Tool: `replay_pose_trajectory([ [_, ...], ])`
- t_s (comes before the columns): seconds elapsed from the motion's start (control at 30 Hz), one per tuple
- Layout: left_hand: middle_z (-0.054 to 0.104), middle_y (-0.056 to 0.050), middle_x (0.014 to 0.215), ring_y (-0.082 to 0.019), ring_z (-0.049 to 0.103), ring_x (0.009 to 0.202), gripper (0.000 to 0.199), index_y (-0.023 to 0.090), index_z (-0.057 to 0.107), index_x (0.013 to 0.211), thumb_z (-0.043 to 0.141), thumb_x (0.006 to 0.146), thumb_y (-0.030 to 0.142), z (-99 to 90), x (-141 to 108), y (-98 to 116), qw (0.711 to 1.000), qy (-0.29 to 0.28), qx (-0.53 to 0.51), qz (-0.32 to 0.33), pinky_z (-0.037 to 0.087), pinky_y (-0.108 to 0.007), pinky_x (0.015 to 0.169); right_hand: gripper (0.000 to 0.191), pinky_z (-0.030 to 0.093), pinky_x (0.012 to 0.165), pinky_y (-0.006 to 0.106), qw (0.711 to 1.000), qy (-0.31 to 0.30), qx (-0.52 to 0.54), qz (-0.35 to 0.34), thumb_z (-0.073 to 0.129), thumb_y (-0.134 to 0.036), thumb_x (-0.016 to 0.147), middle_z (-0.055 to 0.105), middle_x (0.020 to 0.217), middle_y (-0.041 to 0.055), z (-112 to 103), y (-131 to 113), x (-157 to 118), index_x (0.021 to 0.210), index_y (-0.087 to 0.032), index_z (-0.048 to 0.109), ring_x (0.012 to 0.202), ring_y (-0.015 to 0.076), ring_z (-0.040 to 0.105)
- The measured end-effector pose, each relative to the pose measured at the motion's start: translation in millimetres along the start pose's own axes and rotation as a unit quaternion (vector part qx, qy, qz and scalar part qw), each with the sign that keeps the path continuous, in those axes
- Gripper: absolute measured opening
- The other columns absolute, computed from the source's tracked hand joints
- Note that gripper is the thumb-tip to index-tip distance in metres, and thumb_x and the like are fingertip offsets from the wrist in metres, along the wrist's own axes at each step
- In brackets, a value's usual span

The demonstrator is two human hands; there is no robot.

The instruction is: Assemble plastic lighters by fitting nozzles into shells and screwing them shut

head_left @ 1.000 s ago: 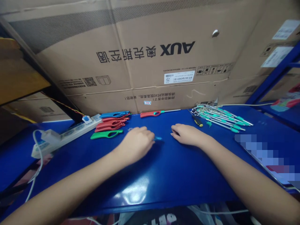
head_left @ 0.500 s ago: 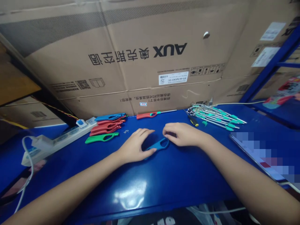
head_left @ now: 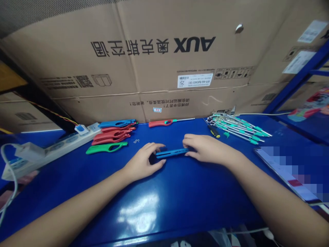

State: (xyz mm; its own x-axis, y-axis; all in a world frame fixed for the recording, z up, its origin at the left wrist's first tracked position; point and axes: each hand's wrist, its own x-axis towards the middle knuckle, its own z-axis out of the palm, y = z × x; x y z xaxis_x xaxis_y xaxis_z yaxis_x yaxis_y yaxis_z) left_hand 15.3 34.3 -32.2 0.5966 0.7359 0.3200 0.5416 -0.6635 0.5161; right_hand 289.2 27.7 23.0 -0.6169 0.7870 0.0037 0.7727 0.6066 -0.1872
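A blue lighter casing (head_left: 171,153) is turned on its narrow edge above the blue table, a seam running along it. My right hand (head_left: 203,147) pinches its right end between thumb and fingers. Around the left end, my left hand (head_left: 144,161) has its thumb and fingers apart, the thumb below the casing and the fingertips above it. Just left of that hand are tiny metal pieces (head_left: 136,141). Behind the hands lies a red lighter (head_left: 160,123) with a metal rod. A green casing (head_left: 102,148) is at the left, beside red casings (head_left: 110,138) and blue ones (head_left: 113,124).
Metal rods with green parts (head_left: 239,127) lie at the back right beside a screwdriver (head_left: 215,132). A phone (head_left: 282,175) is on the right. A power strip (head_left: 61,145) with plugs runs along the left. A large cardboard box (head_left: 154,75) stands behind the table.
The blue casing has turned from lying flat onto its edge, and my right hand now grips its end. My left hand has shifted slightly left. The camera view has shifted a little.
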Motion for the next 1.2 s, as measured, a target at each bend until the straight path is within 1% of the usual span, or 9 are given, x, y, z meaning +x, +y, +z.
replay_pose_trajectory([
  [0.1,0.067,-0.005,0.101,-0.021,0.064,0.091,0.035,0.021,0.063,0.124,0.063,0.093,0.039,0.4,0.5,-2.7,0.999,0.014,-0.024,-0.024,0.053,-0.036,0.086,0.014,0.035,0.066,0.027,1.000,0.009,0.012,0.023,0.070,-0.025,0.088,0.060,0.099,0.0015,-2.0,5.7,-0.4,0.092,-0.020,0.057,0.081,0.0160,0.058],
  [0.2,0.067,-0.005,0.099,-0.019,0.064,0.087,0.033,0.022,0.064,0.121,0.063,0.094,0.040,0.4,0.8,-3.5,0.999,0.017,-0.035,-0.027,0.054,-0.034,0.083,0.020,0.034,0.063,0.026,0.999,-0.007,0.028,0.027,0.074,-0.031,0.087,0.059,0.097,0.0006,-3.2,7.1,-0.2,0.090,-0.020,0.057,0.078,0.0150,0.055],
  [0.37,0.068,-0.005,0.102,-0.020,0.063,0.090,0.036,0.023,0.065,0.121,0.067,0.090,0.043,0.6,1.4,-2.8,0.999,0.009,-0.030,-0.021,0.054,-0.035,0.085,0.026,0.032,0.063,0.026,1.000,-0.013,0.013,0.021,0.078,-0.034,0.083,0.060,0.094,0.0001,-1.1,6.9,0.5,0.088,-0.021,0.056,0.078,0.0160,0.055],
  [0.5,0.068,-0.006,0.104,-0.020,0.063,0.090,0.034,0.023,0.065,0.119,0.063,0.093,0.044,1.1,1.8,-3.7,0.999,0.010,-0.032,-0.021,0.053,-0.035,0.085,0.028,0.031,0.062,0.026,0.999,-0.013,0.032,0.009,0.078,-0.038,0.083,0.062,0.091,0.0001,-1.0,7.5,0.5,0.086,-0.021,0.055,0.078,0.0159,0.055],
  [0.67,0.067,-0.006,0.104,-0.019,0.063,0.090,0.033,0.023,0.065,0.120,0.061,0.096,0.044,1.0,2.3,-5.2,0.999,0.004,-0.035,-0.023,0.053,-0.034,0.084,0.036,0.028,0.061,0.025,0.999,-0.004,0.029,0.013,0.082,-0.041,0.079,0.062,0.084,-0.0013,-4.8,5.4,0.3,0.081,-0.021,0.052,0.074,0.0153,0.052],
  [0.83,0.066,-0.005,0.103,-0.019,0.062,0.090,0.031,0.022,0.065,0.120,0.060,0.096,0.041,0.1,2.8,-3.9,0.999,0.000,-0.030,-0.021,0.052,-0.034,0.084,0.035,0.027,0.059,0.025,0.999,-0.033,0.027,0.019,0.084,-0.038,0.076,0.061,0.082,-0.0024,-5.0,2.2,1.7,0.077,-0.021,0.053,0.071,0.0144,0.051],
  [0.93,0.064,-0.006,0.105,-0.019,0.061,0.088,0.031,0.022,0.064,0.121,0.060,0.095,0.038,0.5,2.8,-4.0,1.000,-0.001,-0.022,-0.012,0.053,-0.034,0.084,0.034,0.027,0.058,0.025,0.999,-0.041,0.032,0.012,0.083,-0.039,0.077,0.061,0.082,-0.0022,-3.3,2.8,2.2,0.075,-0.020,0.054,0.070,0.0139,0.050],
  [1.07,0.062,-0.007,0.110,-0.019,0.061,0.088,0.032,0.023,0.061,0.125,0.059,0.095,0.034,2.0,2.4,-5.5,1.000,-0.005,-0.016,-0.003,0.054,-0.034,0.083,0.027,0.029,0.060,0.025,0.999,-0.008,0.039,-0.006,0.076,-0.038,0.085,0.062,0.086,-0.0006,-2.8,4.3,2.4,0.081,-0.020,0.057,0.072,0.0139,0.052],
  [1.2,0.063,-0.006,0.108,-0.019,0.061,0.087,0.039,0.022,0.055,0.131,0.061,0.094,0.032,3.2,1.8,-7.1,1.000,0.009,-0.004,-0.005,0.054,-0.034,0.083,0.019,0.032,0.064,0.026,0.998,0.061,0.004,0.021,0.063,-0.032,0.096,0.062,0.087,0.0024,-7.2,5.4,2.2,0.084,-0.019,0.057,0.075,0.0158,0.054],
])
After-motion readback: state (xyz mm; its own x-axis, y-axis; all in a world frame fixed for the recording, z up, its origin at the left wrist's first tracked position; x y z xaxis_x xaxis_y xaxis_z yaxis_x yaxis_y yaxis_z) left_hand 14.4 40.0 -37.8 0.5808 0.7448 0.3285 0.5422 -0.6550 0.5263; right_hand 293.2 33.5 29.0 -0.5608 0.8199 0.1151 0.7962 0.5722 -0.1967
